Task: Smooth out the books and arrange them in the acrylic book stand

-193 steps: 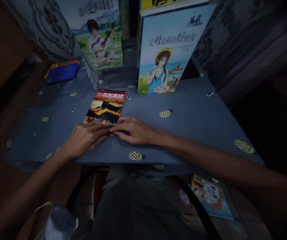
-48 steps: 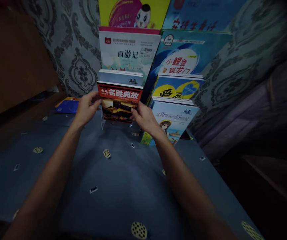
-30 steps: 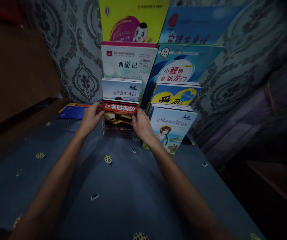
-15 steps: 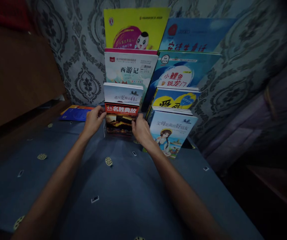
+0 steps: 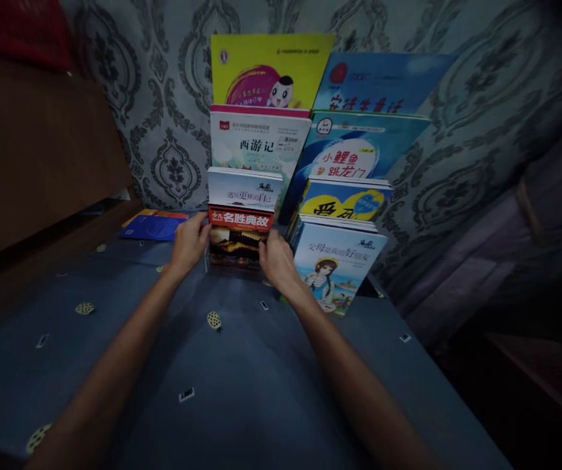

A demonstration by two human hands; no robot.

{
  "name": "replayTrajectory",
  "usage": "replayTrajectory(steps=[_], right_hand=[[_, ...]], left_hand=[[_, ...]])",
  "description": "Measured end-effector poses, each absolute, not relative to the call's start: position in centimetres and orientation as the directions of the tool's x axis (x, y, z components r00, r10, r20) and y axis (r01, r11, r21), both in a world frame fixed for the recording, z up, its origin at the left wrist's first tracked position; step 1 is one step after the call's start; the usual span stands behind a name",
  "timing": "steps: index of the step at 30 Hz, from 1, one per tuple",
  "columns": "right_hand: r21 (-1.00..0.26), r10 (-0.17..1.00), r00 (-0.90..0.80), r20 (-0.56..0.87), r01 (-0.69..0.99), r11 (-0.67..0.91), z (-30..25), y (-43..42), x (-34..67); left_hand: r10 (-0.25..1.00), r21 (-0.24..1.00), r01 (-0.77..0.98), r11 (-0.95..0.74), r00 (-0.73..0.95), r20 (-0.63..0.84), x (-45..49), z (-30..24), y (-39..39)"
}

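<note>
A small red-and-black book (image 5: 239,245) stands upright at the front of the left column of books. My left hand (image 5: 190,241) grips its left edge with curled fingers, and my right hand (image 5: 277,258) holds its right edge. Right behind it is a pale blue-and-white book (image 5: 244,188). Farther back stand a white book with a pink top edge (image 5: 256,140) and a tall yellow-green book (image 5: 271,62). Close to my right wrist is a light blue book with a girl on its cover (image 5: 339,261). Some fingertips are hidden.
Behind the light blue book, the right column has a yellow-and-blue book (image 5: 344,200), a teal book (image 5: 354,140) and a tall blue book (image 5: 383,78). A blue book (image 5: 156,225) lies flat at the left. A patterned blue cloth (image 5: 241,372) covers the surface; patterned wall behind.
The view has tilted slightly, so the books appear a little lower. My left hand has shifted a little along the red-and-black book's left edge; both hands stay on the book.
</note>
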State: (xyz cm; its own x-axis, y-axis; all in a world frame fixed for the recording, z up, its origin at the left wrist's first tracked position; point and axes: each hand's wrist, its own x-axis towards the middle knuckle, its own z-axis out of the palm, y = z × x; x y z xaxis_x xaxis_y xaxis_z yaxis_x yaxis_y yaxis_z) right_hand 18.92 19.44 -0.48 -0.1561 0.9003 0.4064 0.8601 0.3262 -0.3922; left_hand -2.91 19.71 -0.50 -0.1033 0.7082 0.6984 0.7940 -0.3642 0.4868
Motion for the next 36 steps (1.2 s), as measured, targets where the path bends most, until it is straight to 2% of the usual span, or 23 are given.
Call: replayTrajectory(steps=[13,19,26,32,36], right_hand=[[-0.357,0.926,-0.155,0.344,0.89,0.282,0.7,18.5,18.7],[-0.392,0.901,-0.167,0.4,0.857,0.333,-0.2,19.2,18.9],[-0.397,0.896,-0.163,0.414,0.853,0.339,-0.4,19.3,19.0],[-0.401,0.904,-0.163,0.395,0.855,0.329,-0.1,19.2,19.2],[-0.427,0.883,-0.16,0.441,0.828,0.364,-0.2,19.3,19.2]], left_hand=[[0.73,0.333,0.917,-0.22,-0.072,0.679,-2.1,-0.1,19.2],[0.708,0.345,0.9,-0.267,-0.06,0.704,-2.1,-0.3,19.3],[0.749,0.395,0.881,-0.259,-0.075,0.658,-1.9,0.0,18.9],[0.786,0.394,0.894,-0.211,-0.084,0.612,-1.7,0.6,18.4],[0.808,0.39,0.904,-0.174,-0.095,0.581,-1.5,1.0,18.1]])
